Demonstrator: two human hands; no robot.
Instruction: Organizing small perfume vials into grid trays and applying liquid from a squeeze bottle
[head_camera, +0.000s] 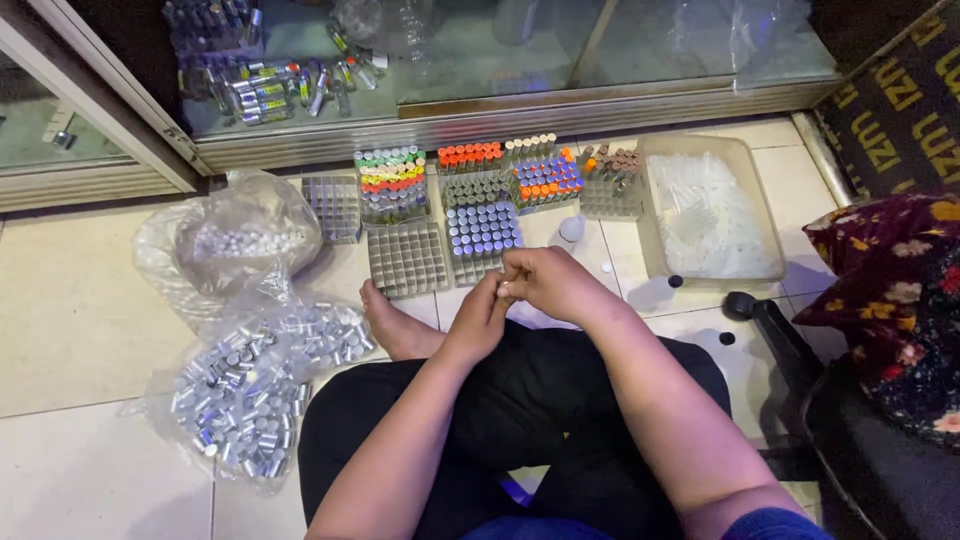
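Person sat cross-legged on tiled floor (80, 330), both hands met over the lap. Left hand (482, 318) curled, fingertips pressed against right hand (548, 283); right hand closed loosely, fingers bent in toward the left. Something small maybe pinched between them, too hidden to tell what.

Just ahead of the hands: empty grey grid rack (407, 259) and a rack of blue-capped tubes (482, 232), both near, not touching the hands. Farther ahead, row of racks: mixed green/red caps (391, 180), orange caps (469, 156), blue-and-orange caps (547, 180), brown caps (611, 170). Small white cap (571, 229) on floor just beyond right hand.

Right of right hand: clear plastic tub (745, 180) with clear tubes inside, well apart. Black chair base (770, 330) close on the right side, tight there.

Left of left hand: bare foot (395, 325) just beside wrist, then clear bag of silver-capped vials (255, 385), and a second bag (240, 240) beyond it. Open floor further left.

Ahead of all racks, metal sill (500, 115) of a glass cabinet closed off the far edge.
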